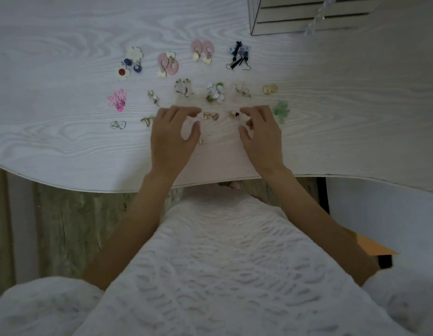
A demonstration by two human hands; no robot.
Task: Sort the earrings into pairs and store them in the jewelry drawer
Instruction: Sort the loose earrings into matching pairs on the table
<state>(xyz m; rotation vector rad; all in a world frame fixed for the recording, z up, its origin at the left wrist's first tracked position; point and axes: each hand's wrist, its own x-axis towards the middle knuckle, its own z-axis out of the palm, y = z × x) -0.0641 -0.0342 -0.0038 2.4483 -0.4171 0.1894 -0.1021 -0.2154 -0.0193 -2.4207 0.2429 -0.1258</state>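
- Two hands low over the white wood-grain table [65,57], palms down: left hand [173,137] and right hand [262,134], fingers loosely curled and a little spread, thumbs angled inward toward each other.
- Nothing plainly pinched in either hand; right fingertips [245,111] close to, perhaps touching, a small gold-and-black earring [233,114] — cannot tell which.
- Between the two hands: a pair of gold heart studs [210,115], side by side and nearly touching.
- Just beside the left thumb, nearer the table edge: one tiny gold stud [201,141], alone.
- Partly hidden behind the left hand: a gold curved pair [147,121]; further left, a clear looped pair [118,124].
- Just right of the right hand: pale green earrings [280,111], blurred.
- Next row out: pink flower pair [117,99], small crystal pair [153,96], clear-and-gold pair [184,89], white-and-green flower cluster [215,92], pale translucent pair [242,90], gold pair [270,89].
- Farthest row: white flowers with red and blue centres [130,64], two sets of pink ovals with gold hearts [168,64] [202,50], dark blue-and-black dangles [239,55].
- Far right corner: jewelry drawer [307,15], a mirrored box, drawers closed, well apart from the earrings.
- White textured garment [222,263] in the foreground below the table edge.
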